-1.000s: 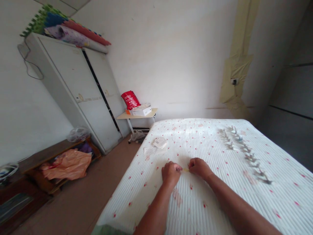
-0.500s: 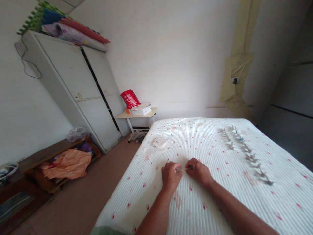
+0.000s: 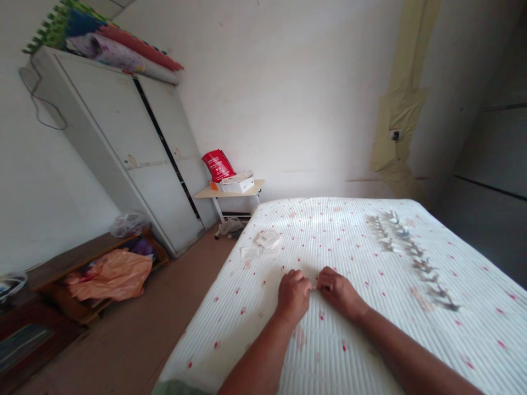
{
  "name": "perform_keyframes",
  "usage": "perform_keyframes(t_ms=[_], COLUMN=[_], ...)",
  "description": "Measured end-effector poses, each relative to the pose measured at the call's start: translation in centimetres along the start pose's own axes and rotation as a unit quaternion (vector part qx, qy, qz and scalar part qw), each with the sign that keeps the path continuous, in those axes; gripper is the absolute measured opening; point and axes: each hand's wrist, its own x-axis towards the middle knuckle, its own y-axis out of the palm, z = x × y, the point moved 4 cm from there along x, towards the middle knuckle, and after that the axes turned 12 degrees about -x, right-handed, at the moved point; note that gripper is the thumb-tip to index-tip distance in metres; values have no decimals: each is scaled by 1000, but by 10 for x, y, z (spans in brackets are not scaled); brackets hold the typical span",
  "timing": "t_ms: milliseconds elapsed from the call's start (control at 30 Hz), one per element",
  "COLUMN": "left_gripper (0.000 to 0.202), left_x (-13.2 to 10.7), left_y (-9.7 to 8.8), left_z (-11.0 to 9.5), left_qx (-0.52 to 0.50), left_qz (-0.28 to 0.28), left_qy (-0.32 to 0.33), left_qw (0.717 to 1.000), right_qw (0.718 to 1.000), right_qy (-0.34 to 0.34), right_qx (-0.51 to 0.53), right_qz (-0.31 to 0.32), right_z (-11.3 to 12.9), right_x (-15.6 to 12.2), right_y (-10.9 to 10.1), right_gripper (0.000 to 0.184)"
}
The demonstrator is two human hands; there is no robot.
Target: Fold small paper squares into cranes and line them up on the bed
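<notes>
Both hands are close together over the near middle of the mattress (image 3: 313,351). My left hand (image 3: 293,295) is closed, its fingers pinched on one end of a small pale piece of folded paper (image 3: 314,286). The other end is pinched by my right hand (image 3: 341,292), also closed. Fingers hide most of the paper, so its shape cannot be made out. Further off to the left lie a small stack of square papers (image 3: 268,239) and a printed sheet (image 3: 253,253). To the right, several small folded paper figures (image 3: 422,264), resembling cranes, stand in slanting rows.
A small table (image 3: 201,193) with a red bag (image 3: 218,164) and a white box (image 3: 239,185) stands beyond the far left corner. Along the left are a grey cabinet (image 3: 107,131) and a low wooden unit (image 3: 45,274) with an orange plastic bag (image 3: 111,274).
My left hand has shifted slightly right and turned, closing the gap to my right hand. Less of the paper shows between the fingers now. The paper figures have stayed put.
</notes>
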Motion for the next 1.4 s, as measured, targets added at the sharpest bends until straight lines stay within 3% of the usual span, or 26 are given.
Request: perform_keyframes(t_ms=[233,467,833,1200,1400], left_gripper=[11,12,8,7,13], left_x=[0,11,16,14,14], left_y=[1,2,2,0,3], left_z=[4,4,2,2,5], left_qx=[-20,10,16,20,4], left_qz=[20,22,42,40,39], left_qy=[-94,-182,-214,-203,-197], left_qw=[995,983,976,978,980], right_qw=[997,981,974,971,971], right_qy=[67,171,191,199,209], right_qx=[16,-48,-87,-105,-70], right_qz=[36,72,81,85,91], right_z=[-2,-10,-12,-13,-31], right_x=[3,17,19,18,12], right_y=[-2,3,11,0,-11], right_gripper=[25,14,9,14,13])
